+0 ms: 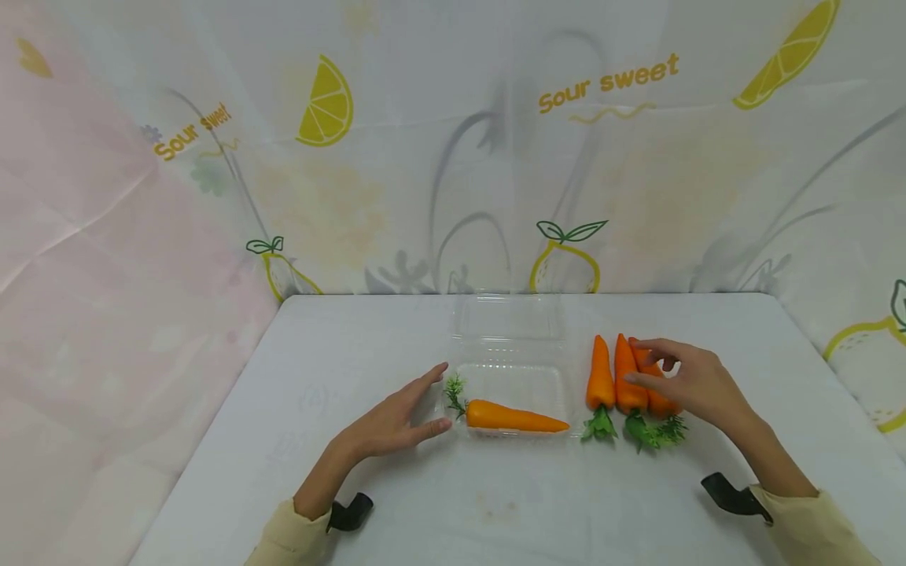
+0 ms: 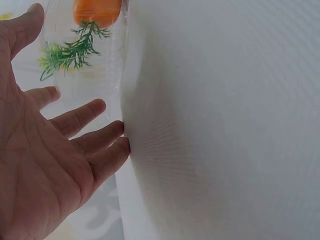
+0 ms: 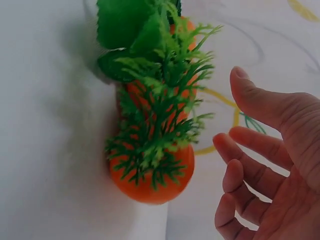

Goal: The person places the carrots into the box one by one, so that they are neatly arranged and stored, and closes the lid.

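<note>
A clear plastic container [image 1: 508,385] lies with its lid [image 1: 506,318] folded back behind it. Along its front side rests one orange carrot [image 1: 513,417], its leafy green top at the left. My left hand [image 1: 392,420] is at the container's left edge, fingers spread and holding nothing; whether it touches the plastic I cannot tell. Right of the container lie a carrot [image 1: 600,377], a middle carrot [image 1: 626,373] and a right carrot [image 3: 150,187], their leaves toward me. My right hand [image 1: 697,385] is over the right carrot, partly hiding it, with loosely bent fingers apart from it.
The white table [image 1: 340,338] ends at a cloth backdrop [image 1: 425,196] printed with lemons and lettering. A black wrist piece [image 1: 350,512] sits at the left sleeve and another [image 1: 732,495] at the right one.
</note>
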Demonstrator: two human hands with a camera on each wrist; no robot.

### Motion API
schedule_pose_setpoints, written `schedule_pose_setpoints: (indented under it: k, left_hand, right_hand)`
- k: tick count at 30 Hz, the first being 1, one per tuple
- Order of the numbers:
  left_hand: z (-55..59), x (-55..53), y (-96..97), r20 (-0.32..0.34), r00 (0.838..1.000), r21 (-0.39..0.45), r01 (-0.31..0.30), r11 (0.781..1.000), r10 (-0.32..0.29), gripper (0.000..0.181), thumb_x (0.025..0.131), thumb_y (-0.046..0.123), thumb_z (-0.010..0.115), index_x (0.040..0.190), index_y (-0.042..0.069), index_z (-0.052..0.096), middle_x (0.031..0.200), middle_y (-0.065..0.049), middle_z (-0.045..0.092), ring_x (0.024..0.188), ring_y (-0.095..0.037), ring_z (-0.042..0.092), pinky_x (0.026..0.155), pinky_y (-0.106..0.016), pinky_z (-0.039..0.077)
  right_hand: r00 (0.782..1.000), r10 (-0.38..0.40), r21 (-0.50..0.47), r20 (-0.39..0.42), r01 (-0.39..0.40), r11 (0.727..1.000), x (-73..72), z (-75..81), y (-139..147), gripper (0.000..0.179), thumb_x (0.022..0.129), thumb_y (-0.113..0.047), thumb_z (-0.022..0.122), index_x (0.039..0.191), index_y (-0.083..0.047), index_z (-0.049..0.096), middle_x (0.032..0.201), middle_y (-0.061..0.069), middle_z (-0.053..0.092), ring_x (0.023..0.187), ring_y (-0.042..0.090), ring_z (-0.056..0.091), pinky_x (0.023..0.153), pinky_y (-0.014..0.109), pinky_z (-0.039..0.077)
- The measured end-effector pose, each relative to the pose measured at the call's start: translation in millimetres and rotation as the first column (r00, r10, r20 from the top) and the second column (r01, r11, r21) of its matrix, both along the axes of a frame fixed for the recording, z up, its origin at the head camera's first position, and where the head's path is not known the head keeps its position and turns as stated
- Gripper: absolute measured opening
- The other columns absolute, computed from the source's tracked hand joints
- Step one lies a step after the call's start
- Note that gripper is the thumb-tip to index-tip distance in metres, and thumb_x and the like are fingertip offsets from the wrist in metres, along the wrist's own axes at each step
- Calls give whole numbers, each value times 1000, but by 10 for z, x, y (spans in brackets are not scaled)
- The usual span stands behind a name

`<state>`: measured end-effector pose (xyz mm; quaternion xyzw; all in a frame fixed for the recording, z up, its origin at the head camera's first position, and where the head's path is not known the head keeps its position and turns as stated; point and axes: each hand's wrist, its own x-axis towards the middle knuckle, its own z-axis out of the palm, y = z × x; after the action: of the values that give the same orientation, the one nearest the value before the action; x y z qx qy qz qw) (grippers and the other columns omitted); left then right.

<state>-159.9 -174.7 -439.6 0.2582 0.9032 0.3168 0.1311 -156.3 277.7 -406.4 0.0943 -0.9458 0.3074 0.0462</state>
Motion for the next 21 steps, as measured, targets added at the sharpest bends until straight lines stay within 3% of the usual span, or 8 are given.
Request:
schedule_pose_setpoints:
  k: [21]
  left_hand:
    - [-18, -5, -5, 4, 1000, 6, -1, 1000, 1, 88, 90, 64, 58, 160, 31, 15, 157, 2, 33, 144, -16, 28, 115, -48, 26]
  right_hand:
    - [997, -44, 72, 61, 40, 997, 49, -142, 187, 63, 81, -45, 80, 124, -2, 64, 99, 11, 67, 89, 28, 53, 59, 29, 44]
